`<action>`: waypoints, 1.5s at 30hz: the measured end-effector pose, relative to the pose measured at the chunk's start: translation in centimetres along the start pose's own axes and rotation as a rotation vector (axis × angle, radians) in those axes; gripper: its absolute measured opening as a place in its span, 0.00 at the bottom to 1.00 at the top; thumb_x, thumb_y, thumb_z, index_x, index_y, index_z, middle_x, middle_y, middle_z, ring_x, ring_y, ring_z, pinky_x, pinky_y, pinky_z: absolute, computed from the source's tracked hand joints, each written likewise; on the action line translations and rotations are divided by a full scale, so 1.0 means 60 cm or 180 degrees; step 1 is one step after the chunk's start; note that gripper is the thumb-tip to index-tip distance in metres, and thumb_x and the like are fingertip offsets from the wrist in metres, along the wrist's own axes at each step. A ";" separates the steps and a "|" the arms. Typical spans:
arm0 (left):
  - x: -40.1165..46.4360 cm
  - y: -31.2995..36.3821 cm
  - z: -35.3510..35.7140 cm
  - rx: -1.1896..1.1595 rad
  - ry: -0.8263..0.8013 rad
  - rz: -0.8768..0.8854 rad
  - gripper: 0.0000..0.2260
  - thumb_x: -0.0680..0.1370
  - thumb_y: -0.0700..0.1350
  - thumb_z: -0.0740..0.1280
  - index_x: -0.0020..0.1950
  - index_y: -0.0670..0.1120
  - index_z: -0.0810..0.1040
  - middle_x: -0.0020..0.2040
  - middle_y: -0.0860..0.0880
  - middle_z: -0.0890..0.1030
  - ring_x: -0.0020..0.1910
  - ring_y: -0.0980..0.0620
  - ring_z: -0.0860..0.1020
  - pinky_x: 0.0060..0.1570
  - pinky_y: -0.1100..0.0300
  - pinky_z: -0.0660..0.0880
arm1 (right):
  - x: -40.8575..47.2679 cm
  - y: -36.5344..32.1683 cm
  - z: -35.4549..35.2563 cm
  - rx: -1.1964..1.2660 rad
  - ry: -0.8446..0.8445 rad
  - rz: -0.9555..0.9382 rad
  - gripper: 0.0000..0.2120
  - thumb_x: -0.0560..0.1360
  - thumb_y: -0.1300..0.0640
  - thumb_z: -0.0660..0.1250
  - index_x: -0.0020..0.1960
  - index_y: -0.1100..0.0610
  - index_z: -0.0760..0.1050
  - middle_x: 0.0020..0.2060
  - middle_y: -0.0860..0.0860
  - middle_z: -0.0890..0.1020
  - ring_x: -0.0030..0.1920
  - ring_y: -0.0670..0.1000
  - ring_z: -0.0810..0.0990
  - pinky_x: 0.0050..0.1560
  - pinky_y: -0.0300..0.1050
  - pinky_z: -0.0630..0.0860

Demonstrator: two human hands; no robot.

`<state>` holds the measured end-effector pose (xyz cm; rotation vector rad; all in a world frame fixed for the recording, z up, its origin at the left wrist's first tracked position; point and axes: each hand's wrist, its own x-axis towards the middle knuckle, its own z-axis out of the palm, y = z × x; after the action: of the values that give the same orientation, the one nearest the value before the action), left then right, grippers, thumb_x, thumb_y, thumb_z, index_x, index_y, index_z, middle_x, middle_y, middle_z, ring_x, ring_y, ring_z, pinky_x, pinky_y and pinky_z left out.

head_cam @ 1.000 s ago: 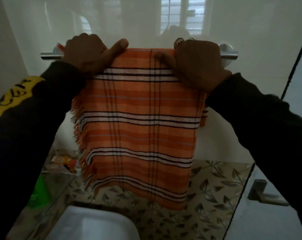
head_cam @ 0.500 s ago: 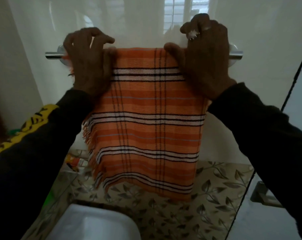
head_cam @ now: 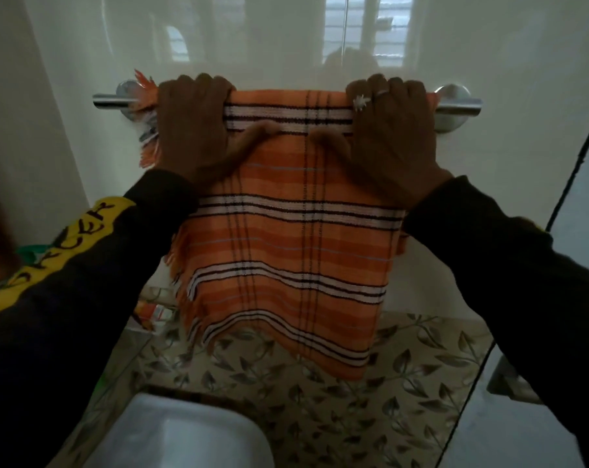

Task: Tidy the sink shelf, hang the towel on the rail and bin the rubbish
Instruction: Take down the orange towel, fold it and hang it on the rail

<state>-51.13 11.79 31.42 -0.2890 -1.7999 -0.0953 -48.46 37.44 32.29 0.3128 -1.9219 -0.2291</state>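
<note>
Orange plaid fringed cotton towel (head_cam: pixel 286 238): draped over chrome wall rail (head_cam: pixel 458 106), left hand (head_cam: pixel 193 130) and right hand (head_cam: pixel 392 136) fingers curled gripping its fold; hanging step nearly done, next likely release, then rubbish.

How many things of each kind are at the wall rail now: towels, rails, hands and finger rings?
Towel: 1
Rail: 1
Hands: 2, left hand, right hand
Rings: 2, both on the right hand
Total: 6

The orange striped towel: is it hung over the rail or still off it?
Hung. The towel drapes over the rail, its front hanging down, while the left hand and right hand grip its top edge there.
</note>
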 end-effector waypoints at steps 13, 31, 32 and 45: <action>0.095 -0.029 -0.023 -0.0232 -0.1285 -0.0057 0.37 0.72 0.77 0.44 0.45 0.46 0.73 0.37 0.47 0.74 0.38 0.45 0.74 0.42 0.54 0.66 | 0.085 0.023 -0.025 0.0435 -0.0962 0.0426 0.42 0.76 0.24 0.39 0.41 0.59 0.72 0.38 0.54 0.76 0.38 0.56 0.75 0.46 0.53 0.68; -0.052 -0.001 0.030 -0.0147 0.0429 0.0414 0.36 0.78 0.66 0.59 0.73 0.39 0.64 0.69 0.36 0.69 0.72 0.39 0.64 0.75 0.38 0.50 | -0.046 -0.021 0.005 0.0289 0.0203 -0.0171 0.43 0.79 0.29 0.53 0.77 0.64 0.63 0.74 0.63 0.69 0.77 0.63 0.63 0.80 0.59 0.51; -0.047 0.002 0.028 -0.0155 0.0412 0.0345 0.35 0.78 0.67 0.58 0.72 0.39 0.66 0.67 0.37 0.70 0.70 0.40 0.66 0.75 0.38 0.51 | -0.040 -0.020 0.004 0.0288 0.0164 -0.0153 0.43 0.79 0.29 0.51 0.77 0.64 0.63 0.73 0.62 0.70 0.76 0.62 0.65 0.80 0.58 0.51; 0.044 0.012 -0.018 0.0164 -0.0518 -0.0213 0.39 0.72 0.78 0.48 0.38 0.43 0.76 0.33 0.42 0.76 0.36 0.44 0.75 0.50 0.50 0.70 | 0.058 0.010 -0.018 0.0253 -0.0317 -0.0023 0.36 0.79 0.28 0.40 0.43 0.56 0.72 0.34 0.55 0.73 0.37 0.58 0.73 0.44 0.51 0.64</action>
<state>-50.51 12.64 34.18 -0.2042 -1.9708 -0.0743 -48.70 36.88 35.92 0.3671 -2.0321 -0.1762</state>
